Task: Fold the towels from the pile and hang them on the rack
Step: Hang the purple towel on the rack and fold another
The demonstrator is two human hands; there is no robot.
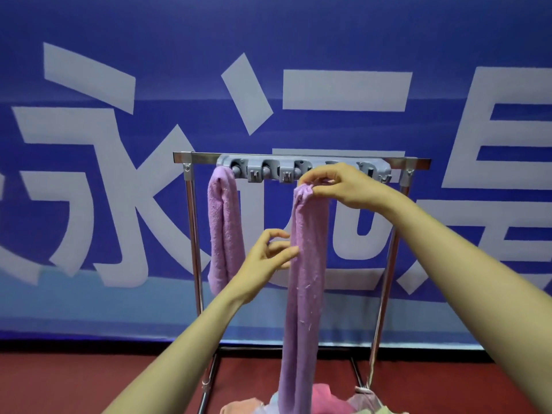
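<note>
Down by the feet the pile (316, 398) still has towels in it. The left hand (265, 252) is loose and spread, fingertips just touching the edge of the long purple towel (304, 279), while the right hand (343, 186) pinches its bunched top right at the grey clip strip (268, 168) on the rack (191, 234). Can't really tell if it's caught in a clip yet. I'd keep the pinch until it seats, then smooth downward to match the hung towel (222, 228).

Before you: a blue banner wall (89, 25) bearing large white characters (343, 91), paling to a lighter blue band (89, 309) near its foot; beneath it, a dark strip (89, 345) meets the red floor (74, 383).
</note>
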